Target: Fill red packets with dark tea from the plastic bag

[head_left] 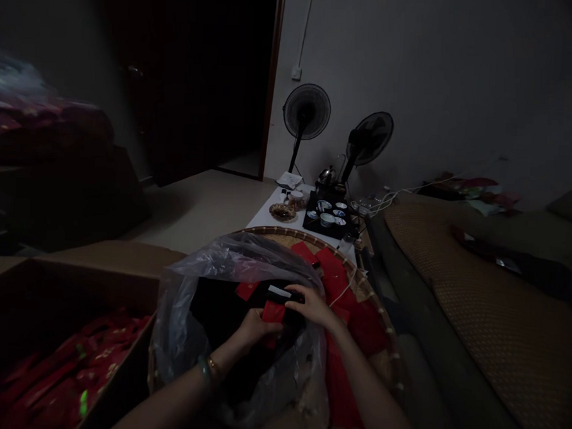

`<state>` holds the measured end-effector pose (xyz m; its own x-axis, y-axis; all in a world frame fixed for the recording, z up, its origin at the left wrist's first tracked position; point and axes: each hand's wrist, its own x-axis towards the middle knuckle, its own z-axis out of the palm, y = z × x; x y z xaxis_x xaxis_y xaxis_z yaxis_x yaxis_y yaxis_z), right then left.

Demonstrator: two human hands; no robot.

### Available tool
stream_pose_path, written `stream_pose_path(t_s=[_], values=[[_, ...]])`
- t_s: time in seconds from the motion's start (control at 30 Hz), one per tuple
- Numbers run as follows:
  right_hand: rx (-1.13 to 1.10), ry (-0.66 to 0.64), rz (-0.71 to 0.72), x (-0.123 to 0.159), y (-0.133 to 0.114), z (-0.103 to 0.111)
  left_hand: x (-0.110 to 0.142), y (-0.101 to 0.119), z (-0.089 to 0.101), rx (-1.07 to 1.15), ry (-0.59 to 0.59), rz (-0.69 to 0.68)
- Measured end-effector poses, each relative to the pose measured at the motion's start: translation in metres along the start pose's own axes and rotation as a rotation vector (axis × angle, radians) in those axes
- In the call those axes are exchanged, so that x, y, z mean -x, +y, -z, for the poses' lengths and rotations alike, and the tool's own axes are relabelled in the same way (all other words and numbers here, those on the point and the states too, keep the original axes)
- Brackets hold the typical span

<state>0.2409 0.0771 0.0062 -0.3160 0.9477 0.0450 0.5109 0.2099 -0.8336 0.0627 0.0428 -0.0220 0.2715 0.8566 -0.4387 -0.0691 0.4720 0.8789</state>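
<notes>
My left hand (256, 327) is closed on a small flat red piece (273, 312), its exact kind unclear in the dim light. Just beyond it, my right hand (313, 306) has thumb and fingers around a small black item with a white strip (279, 292). The red piece and the black item meet or overlap between the hands. Both hands are over a clear plastic bag (180, 305) with dark contents (241, 374), on which another red piece (247, 291) lies. The bag sits in a round woven basket (393, 358), beside more red pieces (335, 273).
A cardboard box (137, 256) holding red items (80, 363) stands at left. Ahead, a low white table (262, 221) carries a black tea tray (314, 226) with cups. Two fans (307, 111) stand behind it. A seat with a woven mat (458, 285) runs along the right.
</notes>
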Motion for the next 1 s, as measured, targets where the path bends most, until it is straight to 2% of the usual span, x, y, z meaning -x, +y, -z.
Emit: stream_pose_path(t_s=[0.1,0.2,0.27,0.33,0.43,0.53,0.63,0.77,0.87,1.0], values=[[0.045,0.051,-0.004,-0.004,0.015,-0.004,0.005,0.000,0.009,0.014,0.001,0.039],[0.225,0.113,0.024,-0.005,0.025,-0.007,0.013,0.001,0.015,0.044,-0.011,0.053],[0.373,0.141,0.025,-0.005,0.025,-0.010,0.018,0.004,0.016,0.060,-0.026,0.040],[0.417,0.203,0.016,-0.002,0.019,-0.017,0.023,0.005,0.016,0.063,-0.031,0.031],[0.200,0.301,0.047,0.005,0.000,-0.035,0.028,0.002,0.014,0.059,-0.050,0.018],[-0.069,0.300,0.002,0.014,-0.021,-0.056,0.031,0.000,0.013,0.069,-0.081,-0.007],[-0.115,0.312,-0.064,0.024,-0.034,-0.068,0.035,0.005,0.014,0.125,0.020,-0.100],[-0.131,0.279,-0.073,0.031,-0.040,-0.073,0.040,0.014,0.019,0.111,0.167,-0.169],[-0.240,0.215,-0.114,0.035,-0.038,-0.075,0.043,0.014,0.022,0.107,0.197,-0.194],[-0.438,0.185,-0.114,0.040,-0.032,-0.082,0.047,0.009,0.024,0.273,0.206,-0.176]])
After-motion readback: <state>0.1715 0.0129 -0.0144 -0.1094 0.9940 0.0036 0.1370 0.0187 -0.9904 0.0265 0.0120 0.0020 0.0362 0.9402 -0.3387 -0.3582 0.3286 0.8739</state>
